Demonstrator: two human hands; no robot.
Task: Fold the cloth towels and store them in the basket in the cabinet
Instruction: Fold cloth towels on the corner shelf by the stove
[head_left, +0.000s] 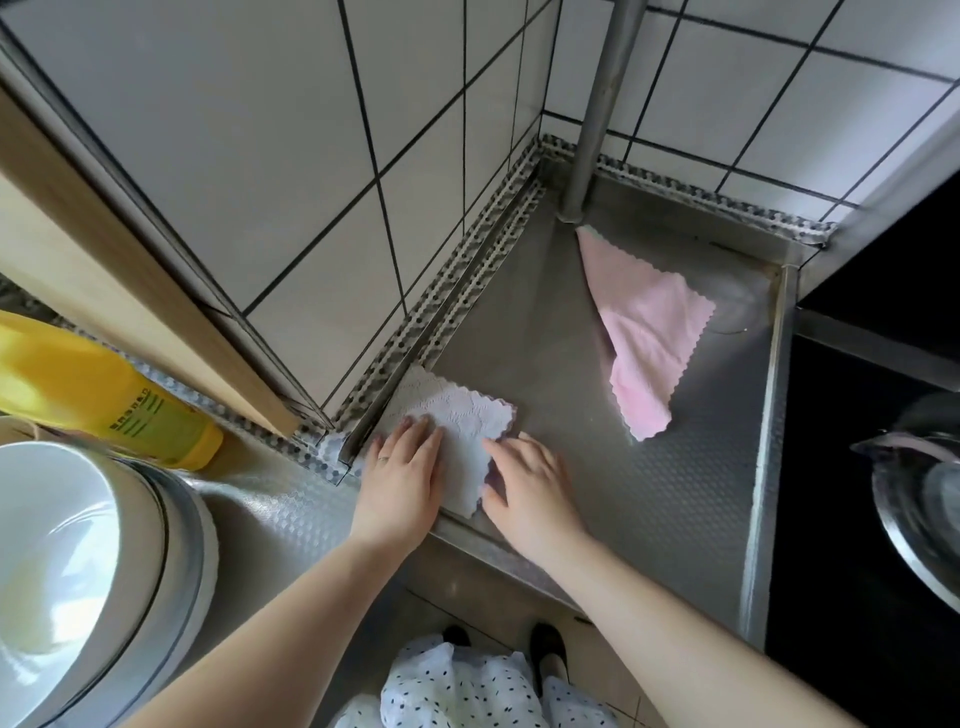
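Observation:
A pale lavender cloth towel (457, 421) lies folded on the steel counter (649, 493), near its front left corner. My left hand (402, 478) presses flat on the towel's left part with straight fingers. My right hand (530, 491) rests at the towel's right edge, fingers spread flat, fingertips touching the scalloped border. A pink cloth towel (644, 332) lies loosely folded into a rough triangle farther back on the counter, apart from both hands. No basket or cabinet is in view.
A yellow bottle (104, 395) lies on its side at left, above a stack of white bowls (88, 571). A metal post (597, 109) stands at the counter's back corner against tiled walls. A black stove surface with a glass lid (919, 493) is at right.

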